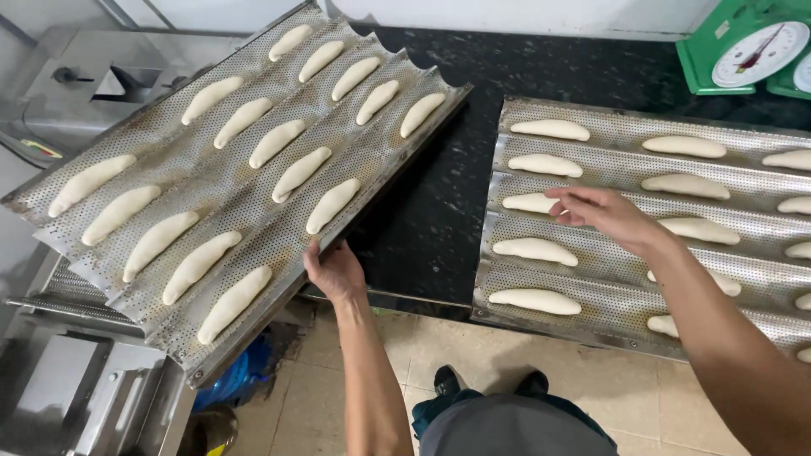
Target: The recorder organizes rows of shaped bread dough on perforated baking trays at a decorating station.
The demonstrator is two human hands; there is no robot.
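Observation:
My left hand grips the near long edge of a perforated, corrugated metal baking tray that lies tilted across a machine and the counter, filled with several rows of raw elongated dough pieces. My right hand hovers over a second corrugated tray on the black counter, fingertips touching or just above a dough piece in its left column. More dough pieces lie in that tray's channels.
A black speckled counter runs between the trays. A green dial scale stands at the back right. A grey metal machine sits at the left, with a blue container below. Tiled floor and my feet show underneath.

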